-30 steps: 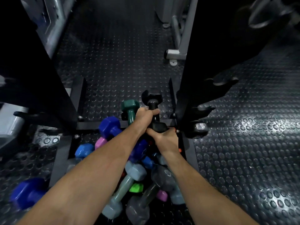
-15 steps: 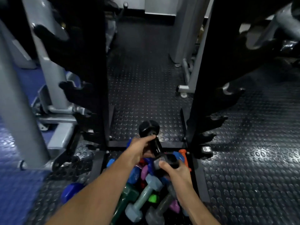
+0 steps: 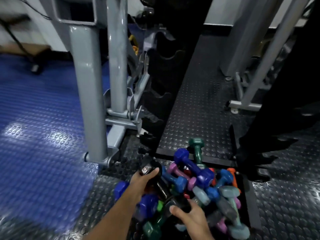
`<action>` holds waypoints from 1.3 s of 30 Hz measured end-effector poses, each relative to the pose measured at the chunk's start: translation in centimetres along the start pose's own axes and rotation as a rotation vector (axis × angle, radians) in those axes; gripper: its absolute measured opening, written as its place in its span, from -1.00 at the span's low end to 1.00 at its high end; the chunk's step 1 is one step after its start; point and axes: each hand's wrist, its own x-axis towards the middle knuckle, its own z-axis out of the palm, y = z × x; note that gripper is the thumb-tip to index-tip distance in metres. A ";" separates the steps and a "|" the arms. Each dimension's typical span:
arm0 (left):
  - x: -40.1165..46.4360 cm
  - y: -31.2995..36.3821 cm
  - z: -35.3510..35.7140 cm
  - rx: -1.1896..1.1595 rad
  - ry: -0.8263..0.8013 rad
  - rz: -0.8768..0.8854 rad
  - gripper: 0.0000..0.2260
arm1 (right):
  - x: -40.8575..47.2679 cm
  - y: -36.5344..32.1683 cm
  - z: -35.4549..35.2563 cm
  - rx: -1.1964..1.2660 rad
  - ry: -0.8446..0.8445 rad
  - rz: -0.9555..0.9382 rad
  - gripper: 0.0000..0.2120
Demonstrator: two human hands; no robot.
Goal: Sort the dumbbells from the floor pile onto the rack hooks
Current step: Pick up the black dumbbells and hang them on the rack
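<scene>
A black rack (image 3: pixel 166 87) with curved hooks is seen upright behind the floor pile (image 3: pixel 199 184) of coloured dumbbells. Above the pile, a black dumbbell (image 3: pixel 161 186) is held tilted. Its upper head is gripped by the left hand (image 3: pixel 141 181) with curled fingers; its lower head is gripped by the right hand (image 3: pixel 188 217).

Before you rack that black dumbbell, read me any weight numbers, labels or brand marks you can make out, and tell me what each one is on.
No text can be read.
Black dumbbell: a small label with red and white marks on the end gripped by the left hand, too blurred to read.
Coloured dumbbells in the pile: no legible numbers or marks.
Rack hooks: too dark to show any marking.
</scene>
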 end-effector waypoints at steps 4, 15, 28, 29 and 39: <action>1.3 0.0 -4.3 -0.038 0.081 0.024 -0.41 | 1.5 -0.2 3.1 -0.065 -0.051 -0.007 -0.17; 8.2 6.3 -9.0 -0.127 0.300 0.174 -0.54 | 8.1 -3.4 10.9 0.042 -0.130 -0.033 -0.38; 15.8 10.5 -6.0 -0.014 0.232 0.348 -0.51 | 15.4 -3.5 14.6 0.251 -0.081 -0.008 -0.31; 15.9 10.6 -5.6 0.002 0.232 0.349 -0.54 | 15.9 -3.4 14.7 0.256 -0.078 -0.011 -0.30; 17.7 13.6 -2.9 -0.127 0.112 0.303 -0.70 | 17.9 -5.4 15.8 0.303 -0.110 -0.043 -0.68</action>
